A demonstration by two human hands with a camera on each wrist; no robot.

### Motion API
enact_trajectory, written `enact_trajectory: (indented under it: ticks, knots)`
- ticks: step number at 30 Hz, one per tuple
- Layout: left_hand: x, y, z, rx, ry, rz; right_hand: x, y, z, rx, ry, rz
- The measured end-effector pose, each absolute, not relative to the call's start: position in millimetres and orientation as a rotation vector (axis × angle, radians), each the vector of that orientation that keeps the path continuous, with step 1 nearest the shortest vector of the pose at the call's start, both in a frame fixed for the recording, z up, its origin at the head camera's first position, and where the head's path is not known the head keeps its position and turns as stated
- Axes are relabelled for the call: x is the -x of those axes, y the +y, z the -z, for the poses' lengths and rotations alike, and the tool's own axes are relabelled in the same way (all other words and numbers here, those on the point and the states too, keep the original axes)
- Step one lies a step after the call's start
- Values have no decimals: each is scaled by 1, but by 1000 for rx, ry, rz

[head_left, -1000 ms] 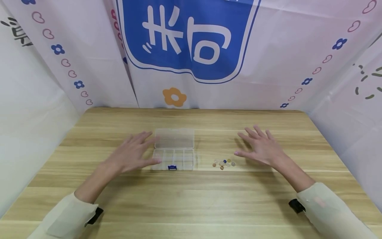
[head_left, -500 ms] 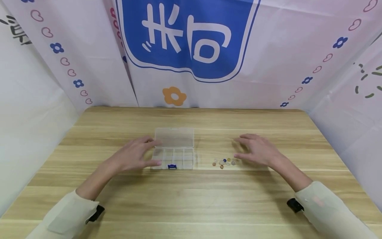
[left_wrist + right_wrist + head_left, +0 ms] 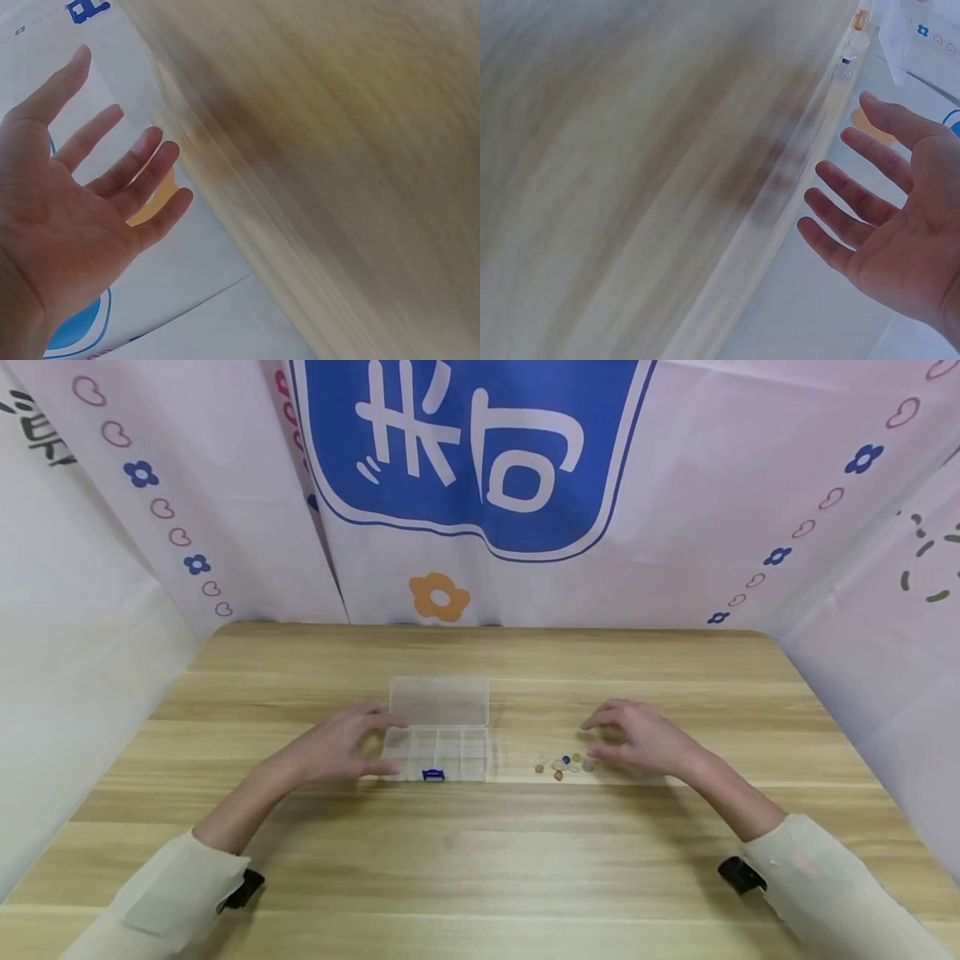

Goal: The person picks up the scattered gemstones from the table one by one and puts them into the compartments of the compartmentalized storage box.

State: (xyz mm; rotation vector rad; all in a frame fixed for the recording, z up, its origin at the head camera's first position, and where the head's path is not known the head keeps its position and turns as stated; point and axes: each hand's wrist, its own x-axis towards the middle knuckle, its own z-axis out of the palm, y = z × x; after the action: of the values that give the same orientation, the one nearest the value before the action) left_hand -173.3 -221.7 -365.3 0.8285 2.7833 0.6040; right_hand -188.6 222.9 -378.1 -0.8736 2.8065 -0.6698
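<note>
A: Hands first. Left hand [image 3: 341, 747] sits at the left end of the clear compartment box [image 3: 437, 732], fingers relaxed and spread, fingertips at the box's edge; whether they touch it I cannot tell. It holds nothing. Left wrist view confirms straight, splayed fingers [image 3: 112, 161].

B: Right hand [image 3: 641, 739]?

A: Just right of the beads [image 3: 562, 766], fingers loosely arched over the table [image 3: 480, 860], gripping nothing. Thumb tip near the rightmost bead.

B: Now by size.

A: Wooden table, with a white printed backdrop [image 3: 465, 452] on the far side. Box at centre, lid lying open on the far side, blue latch [image 3: 432, 774] on the near edge. The beads lie between box and right hand, a small loose cluster, mixed colours.
</note>
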Motion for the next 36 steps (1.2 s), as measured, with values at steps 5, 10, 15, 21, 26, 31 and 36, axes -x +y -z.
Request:
enact_trajectory:
  ticks: [5,10,15,21,26,31,36]
  knots:
    - [176,-222,368,-845,2748,-678,188,220,378,895,2782,691]
    - [177,-221,368,-841,2720,-743,187,218,377,893,2776,700]
    - [180,-221,369,-821,2700,-784,188,216,377,911,2770,731]
    - [182,-221,370,-789,2661,-838,190,214,378,932,2740,776]
    - [182,-220,370,-767,2650,-851,191,208,380,934,2715,801]
    - [181,-219,368,-764,2626,-889,194,201,379,926,2694,783]
    - [181,-219,368,-749,2606,-911,196,197,379,896,2681,768]
